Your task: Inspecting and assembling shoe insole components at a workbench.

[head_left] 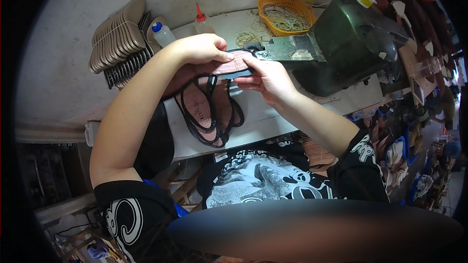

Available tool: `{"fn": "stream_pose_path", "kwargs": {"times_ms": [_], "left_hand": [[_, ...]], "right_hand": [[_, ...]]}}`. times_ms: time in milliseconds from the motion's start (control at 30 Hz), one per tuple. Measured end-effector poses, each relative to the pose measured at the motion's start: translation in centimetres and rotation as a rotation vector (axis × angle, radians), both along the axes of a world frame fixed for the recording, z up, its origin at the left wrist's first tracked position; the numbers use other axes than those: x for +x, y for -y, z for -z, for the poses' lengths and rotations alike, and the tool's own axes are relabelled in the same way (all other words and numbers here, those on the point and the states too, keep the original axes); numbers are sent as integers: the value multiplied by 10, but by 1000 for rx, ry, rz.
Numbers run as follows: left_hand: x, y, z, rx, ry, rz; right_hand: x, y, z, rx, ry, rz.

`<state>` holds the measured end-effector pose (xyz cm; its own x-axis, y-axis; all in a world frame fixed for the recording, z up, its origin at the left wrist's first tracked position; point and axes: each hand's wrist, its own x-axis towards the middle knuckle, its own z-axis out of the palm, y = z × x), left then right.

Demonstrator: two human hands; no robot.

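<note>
Both my hands hold a pink shoe insole (225,68) with black edging, close to the metal plate (292,48) of a dark green machine (343,34). My left hand (204,48) pinches its upper side, thumb on the pink face. My right hand (270,79) grips the right end between thumb and fingers, and a blue-grey underside shows beside the fingertips. Below the hands, several similar pink insoles (197,107) with black edging and straps lie overlapping on the white table (265,126). How they join the held one is hidden.
Stacked brown soles (113,41), bound with a band, stand at the left. Behind are a blue-capped bottle (163,34), a red-nozzled bottle (202,23) and an orange basket (278,7) of rubber bands. Loose bands (251,39) lie near it. Piled materials fill the right side.
</note>
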<state>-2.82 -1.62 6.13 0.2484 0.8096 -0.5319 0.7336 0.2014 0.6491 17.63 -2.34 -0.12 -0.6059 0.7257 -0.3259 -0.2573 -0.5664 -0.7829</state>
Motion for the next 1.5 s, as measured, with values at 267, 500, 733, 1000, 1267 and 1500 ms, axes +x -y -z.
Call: {"fn": "stream_pose_path", "kwargs": {"times_ms": [267,500,733,1000,1267,1500], "left_hand": [[-5,4,14,25,-5,-93],[0,22,29,156,-50,-233],[27,31,18,-91,89,-374],[23,35,31,-28,332,-574],[8,7,50,160,221,-582],[-8,10,54,295,418,-718]], "right_hand": [[-3,1,-3,35,27,27],[-4,-1,-1,81,104,-33],[-2,-10,-7,115,109,-93],[66,-19,-27,114,164,-687],[62,-2,5,69,105,-329],[23,2,9,27,-68,-303]]}}
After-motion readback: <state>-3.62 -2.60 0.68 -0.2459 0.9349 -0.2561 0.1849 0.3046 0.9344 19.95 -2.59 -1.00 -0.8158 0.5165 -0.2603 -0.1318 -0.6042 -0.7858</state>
